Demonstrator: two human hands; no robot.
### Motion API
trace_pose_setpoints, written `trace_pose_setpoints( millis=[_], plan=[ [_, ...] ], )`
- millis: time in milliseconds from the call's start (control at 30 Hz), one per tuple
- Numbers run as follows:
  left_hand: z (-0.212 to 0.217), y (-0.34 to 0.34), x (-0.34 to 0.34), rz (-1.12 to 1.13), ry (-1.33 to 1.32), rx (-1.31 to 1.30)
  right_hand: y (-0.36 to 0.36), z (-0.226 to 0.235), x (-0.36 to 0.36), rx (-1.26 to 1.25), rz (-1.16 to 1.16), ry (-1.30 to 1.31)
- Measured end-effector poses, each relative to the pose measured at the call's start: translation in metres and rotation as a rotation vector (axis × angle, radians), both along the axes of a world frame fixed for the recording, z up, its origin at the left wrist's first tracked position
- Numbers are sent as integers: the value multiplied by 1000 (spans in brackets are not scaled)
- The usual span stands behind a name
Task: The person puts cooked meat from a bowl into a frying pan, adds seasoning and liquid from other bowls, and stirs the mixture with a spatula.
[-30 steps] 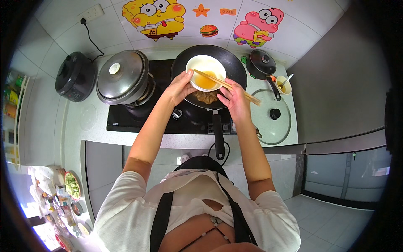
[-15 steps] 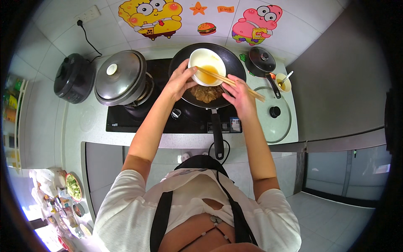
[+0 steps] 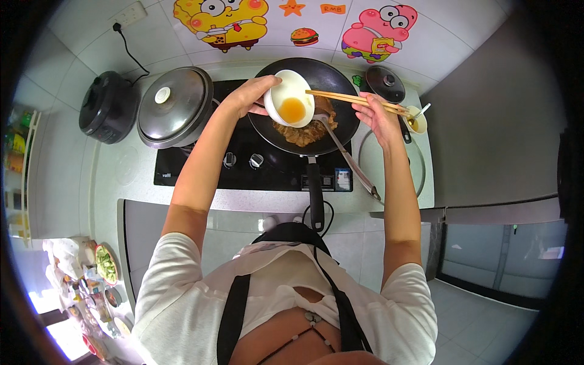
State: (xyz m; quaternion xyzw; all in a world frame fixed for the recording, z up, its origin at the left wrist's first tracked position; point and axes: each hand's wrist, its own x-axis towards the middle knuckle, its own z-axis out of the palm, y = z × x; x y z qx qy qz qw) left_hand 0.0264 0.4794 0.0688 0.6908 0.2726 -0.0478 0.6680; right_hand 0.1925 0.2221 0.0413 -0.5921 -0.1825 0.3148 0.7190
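My left hand (image 3: 250, 97) is closed on the rim of a white bowl (image 3: 291, 88), held tilted over the left part of a black frying pan (image 3: 340, 82). A little orange-yellow liquid (image 3: 292, 110) pools in the bowl. Wooden chopsticks (image 3: 344, 97) are gripped in my right hand (image 3: 382, 118), their tips close to the bowl's right rim. Brown cooked food (image 3: 301, 135) lies in the pan under and beside the bowl, which hides part of it. A metal spatula (image 3: 351, 161) rests with its head in the food and its handle slanting over the pan's near right edge.
Left of the pan, a large lidded metal pot (image 3: 173, 112) stands on the black cooktop (image 3: 194, 170). A dark rice cooker (image 3: 108, 106) sits farther left. On the right are a glass lid (image 3: 371, 158), a small lidded pot (image 3: 384, 84) and a spoon cup (image 3: 420, 125). The pan handle (image 3: 315, 194) points toward me.
The bowl has moved slightly left and is tilted differently. My right hand has drawn right with the chopsticks, pulling their tips out of the bowl. The spatula now shows, no longer covered.
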Motion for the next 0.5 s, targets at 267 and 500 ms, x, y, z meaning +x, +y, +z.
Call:
trace_pose_setpoints(
  millis=[267,500],
  plan=[
    [-7,-2,3,-12,-52,131,-2,-26,-1,-145,117,106],
    [9,-8,4,-30,-25,163,0,-32,14,32,89,99]
  ],
)
